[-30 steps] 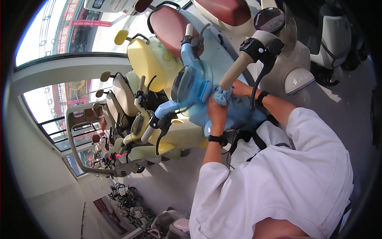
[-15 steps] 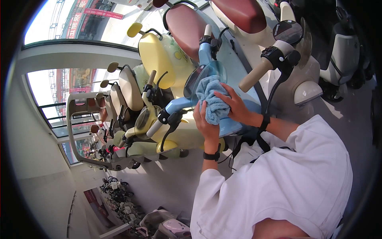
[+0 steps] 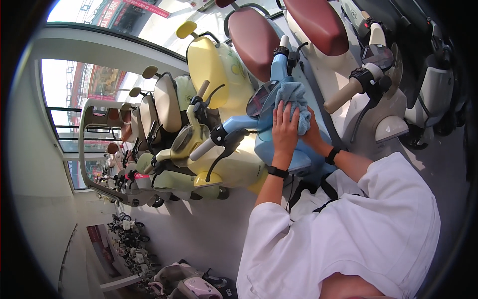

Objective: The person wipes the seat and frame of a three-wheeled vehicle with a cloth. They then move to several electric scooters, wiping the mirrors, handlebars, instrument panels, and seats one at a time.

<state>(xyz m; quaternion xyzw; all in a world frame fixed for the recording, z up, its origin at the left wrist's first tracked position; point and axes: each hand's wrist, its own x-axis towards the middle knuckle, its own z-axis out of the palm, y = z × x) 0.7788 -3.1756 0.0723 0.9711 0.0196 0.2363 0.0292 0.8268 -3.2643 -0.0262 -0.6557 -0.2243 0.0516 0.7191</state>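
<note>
Sleeves (image 3: 391, 172) of a loose white shirt (image 3: 343, 229) lie closest, and from them the person's bare forearms reach forward, each with a dark wristband (image 3: 278, 172). The left hand (image 3: 286, 128) rests on the near face of a bunched blue cloth (image 3: 294, 97), its fingers nearly straight, slightly parted, pointing away from the body. The right hand (image 3: 312, 134) sits at the cloth's lower right edge; its fingers are largely hidden, so whether they pinch the fabric cannot be told. Both hands touch the cloth, which lies beyond and between them, the left covering more of its face. The cloth's longer axis runs from the far end, past the left fingertips, back toward the right palm, slanting a little rightward as it nears the person. Just left of it stands the clear windscreen (image 3: 266, 130) of a blue scooter (image 3: 294, 160), whose handlebar (image 3: 240, 122) reaches out to the left. Farther off are a yellow seat (image 3: 206, 72), a dusty-red seat (image 3: 253, 42) and, past them, tall windows (image 3: 82, 79).
</note>
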